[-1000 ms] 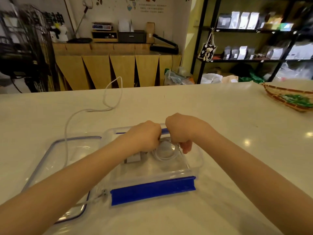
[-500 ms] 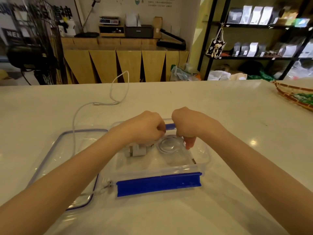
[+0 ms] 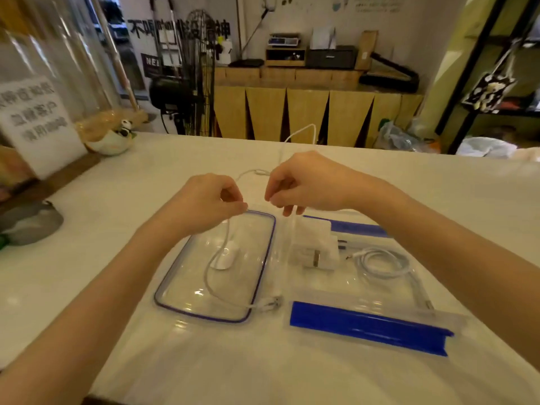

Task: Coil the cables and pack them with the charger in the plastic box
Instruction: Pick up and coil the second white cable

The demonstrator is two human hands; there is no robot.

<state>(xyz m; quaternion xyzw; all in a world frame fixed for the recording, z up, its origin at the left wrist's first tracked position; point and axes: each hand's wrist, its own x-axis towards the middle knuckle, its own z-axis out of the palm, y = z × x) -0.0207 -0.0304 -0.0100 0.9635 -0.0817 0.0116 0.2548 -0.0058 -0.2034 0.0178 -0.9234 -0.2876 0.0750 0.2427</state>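
While a second ago both hands worked inside the clear plastic box (image 3: pixel 362 290), the left hand (image 3: pixel 210 204) and right hand (image 3: pixel 304 184) now pinch the loose white cable (image 3: pixel 217 283), lifted over the transparent blue-rimmed lid (image 3: pixel 260 276) at nine o'clock of the box; the white charger (image 3: pixel 317 244) and coiled white cable (image 3: pixel 382 263) are already packed.

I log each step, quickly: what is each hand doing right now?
Left hand: pinches the loose white cable.
Right hand: pinches the same cable, further along.
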